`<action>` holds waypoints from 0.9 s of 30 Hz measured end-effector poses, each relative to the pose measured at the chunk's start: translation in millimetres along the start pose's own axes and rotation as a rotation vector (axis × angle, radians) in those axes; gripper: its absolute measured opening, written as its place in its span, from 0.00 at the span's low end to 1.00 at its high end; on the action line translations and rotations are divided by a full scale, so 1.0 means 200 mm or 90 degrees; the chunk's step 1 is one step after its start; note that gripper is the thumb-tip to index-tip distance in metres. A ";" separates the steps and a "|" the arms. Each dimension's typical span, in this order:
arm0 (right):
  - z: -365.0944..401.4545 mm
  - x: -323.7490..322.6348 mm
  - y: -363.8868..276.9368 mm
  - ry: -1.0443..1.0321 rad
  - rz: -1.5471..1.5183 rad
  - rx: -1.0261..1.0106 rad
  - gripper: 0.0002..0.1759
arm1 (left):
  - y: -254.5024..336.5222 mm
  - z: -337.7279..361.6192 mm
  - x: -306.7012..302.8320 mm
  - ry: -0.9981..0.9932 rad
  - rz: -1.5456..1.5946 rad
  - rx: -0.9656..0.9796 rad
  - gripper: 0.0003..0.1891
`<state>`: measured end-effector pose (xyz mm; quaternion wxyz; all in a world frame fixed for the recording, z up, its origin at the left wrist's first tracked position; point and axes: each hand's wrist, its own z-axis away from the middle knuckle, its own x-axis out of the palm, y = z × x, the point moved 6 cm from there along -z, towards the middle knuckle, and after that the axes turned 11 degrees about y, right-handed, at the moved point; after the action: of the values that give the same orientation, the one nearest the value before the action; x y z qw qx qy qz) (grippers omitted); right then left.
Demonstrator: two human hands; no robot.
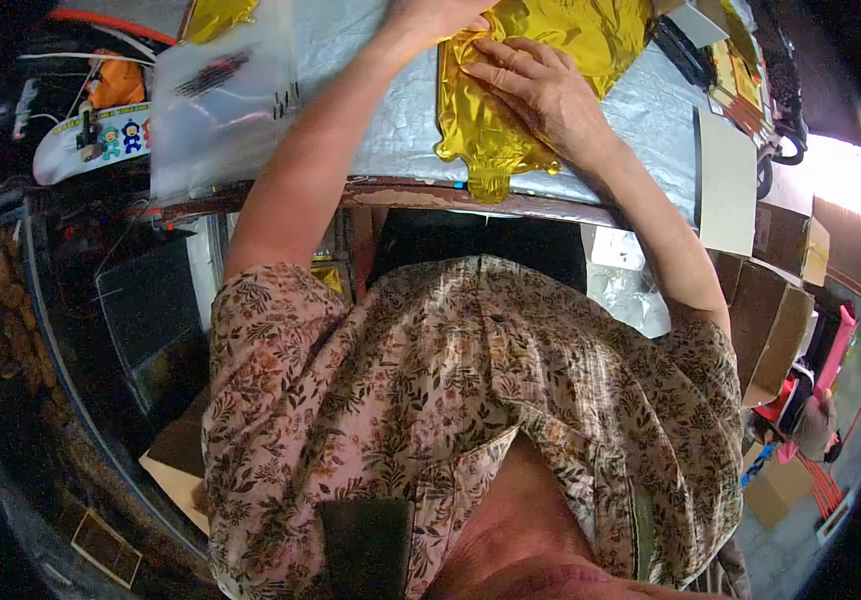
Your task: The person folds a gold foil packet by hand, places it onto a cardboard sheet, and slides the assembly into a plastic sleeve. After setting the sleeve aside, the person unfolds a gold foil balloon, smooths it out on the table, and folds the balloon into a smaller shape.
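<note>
A shiny gold foil balloon (485, 120), deflated and flat, lies on the table near its front edge, with a narrow tab pointing towards me. My right hand (550, 100) rests on top of it, fingers stretched out and pressing on the foil. At the top edge of the view, my left hand (440, 18) is partly cut off. Its fingertips look closed on the upper left edge of the balloon, close to my right fingertips. More gold foil (590, 35) spreads out beyond my right hand.
The table (390, 130) has a silvery covering, with a clear plastic sheet (220, 120) on its left. Another gold foil piece (218, 18) lies at the far left. A black object (683, 52) and a white panel (726, 180) are at the right. Cardboard boxes (770, 320) stand below right.
</note>
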<state>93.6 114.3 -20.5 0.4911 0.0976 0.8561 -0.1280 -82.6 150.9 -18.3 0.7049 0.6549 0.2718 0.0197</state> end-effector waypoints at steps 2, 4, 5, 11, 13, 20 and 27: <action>-0.01 -0.02 -0.01 0.021 -0.007 0.000 0.24 | -0.09 -0.03 0.01 -0.043 0.062 -0.018 0.15; 0.00 -0.02 0.00 -0.013 -0.003 0.003 0.26 | -0.14 -0.03 -0.02 -0.089 0.120 -0.021 0.17; 0.00 -0.02 -0.01 -0.003 -0.008 0.004 0.26 | -0.08 0.03 -0.10 -0.026 0.008 0.128 0.16; -0.01 -0.04 -0.01 0.002 -0.024 0.016 0.27 | -0.02 0.28 -0.18 0.005 -0.261 0.589 0.19; -0.02 -0.04 -0.02 -0.002 -0.010 0.011 0.28 | -0.03 0.31 -0.17 0.018 -0.338 0.596 0.23; -0.03 -0.06 -0.03 -0.009 -0.045 0.026 0.28 | -0.05 0.29 -0.17 0.008 -0.382 0.593 0.23; -0.03 -0.06 -0.02 -0.009 -0.042 0.015 0.29 | -0.07 0.02 -0.11 0.064 -0.389 0.590 0.18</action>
<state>92.7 111.0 -7.3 0.4913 0.0742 0.8539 -0.1551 -105.1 137.2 -24.3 0.3027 0.7860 0.4628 -0.2764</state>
